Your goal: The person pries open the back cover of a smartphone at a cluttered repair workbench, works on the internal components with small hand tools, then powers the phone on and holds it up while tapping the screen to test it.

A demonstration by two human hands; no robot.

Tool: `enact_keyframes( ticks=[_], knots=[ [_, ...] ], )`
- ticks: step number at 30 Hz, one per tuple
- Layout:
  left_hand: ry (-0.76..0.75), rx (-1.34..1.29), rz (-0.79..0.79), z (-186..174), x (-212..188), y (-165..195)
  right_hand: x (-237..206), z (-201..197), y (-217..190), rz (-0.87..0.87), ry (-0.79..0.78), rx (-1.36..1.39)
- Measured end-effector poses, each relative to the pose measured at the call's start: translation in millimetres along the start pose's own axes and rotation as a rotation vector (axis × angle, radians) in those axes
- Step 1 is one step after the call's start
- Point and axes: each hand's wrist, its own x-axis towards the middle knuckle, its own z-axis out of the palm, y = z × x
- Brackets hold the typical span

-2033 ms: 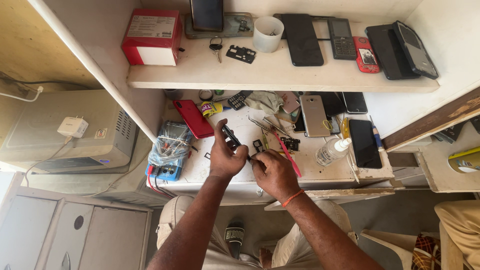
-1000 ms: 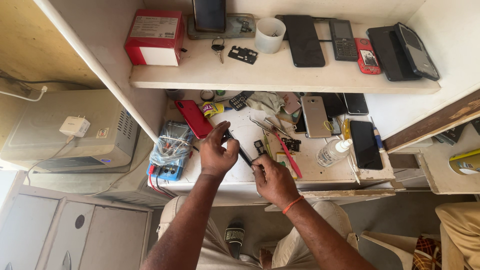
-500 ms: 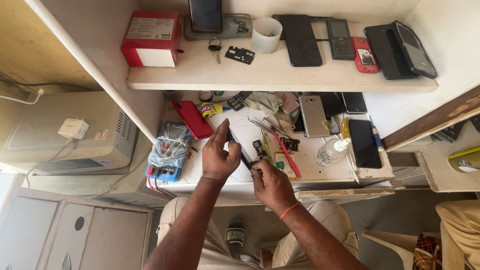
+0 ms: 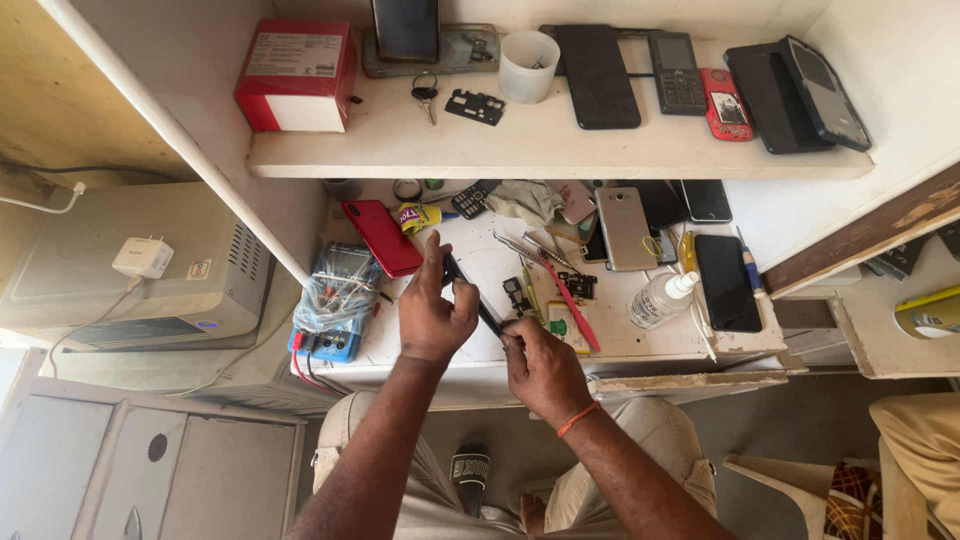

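Both hands meet over the white desk (image 4: 480, 250). The left hand (image 4: 432, 312) has its grip closed around the upper end of a thin dark strip (image 4: 478, 300), held slanted just above the desk; the right hand (image 4: 543, 368) pinches its lower end. A red phone (image 4: 382, 237) lies just left, a spray bottle (image 4: 660, 298) to the right

Orange wristband (image 4: 577, 419), beige trousers (image 4: 640, 450)
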Motion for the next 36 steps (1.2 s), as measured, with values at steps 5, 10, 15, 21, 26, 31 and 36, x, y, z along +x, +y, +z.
enact_keyframes(
  ticks=[5,10,15,21,26,31,36],
  knots=[
    [-0.085,0.051,-0.013,2,0,-8,0,3,0,0.003,-0.032,-0.018],
    [-0.053,0.028,-0.03,1,0,-7,-5,7,-2,-0.05,0.003,-0.013],
    [-0.115,-0.051,-0.079,-9,7,-1,-7,10,-2,-0.056,0.013,-0.051],
    [-0.033,-0.122,-0.106,-8,-6,7,-9,11,5,-0.219,0.048,-0.061],
    [-0.237,-0.613,-0.346,-3,1,-6,-12,10,12,-0.186,0.04,-0.067],
    [-0.496,-0.61,-0.356,-15,13,-18,-17,9,18,-0.116,0.036,-0.025],
    [-0.56,-0.627,-0.408,-15,13,-11,-20,9,25,-0.07,0.059,0.021]
  ],
)
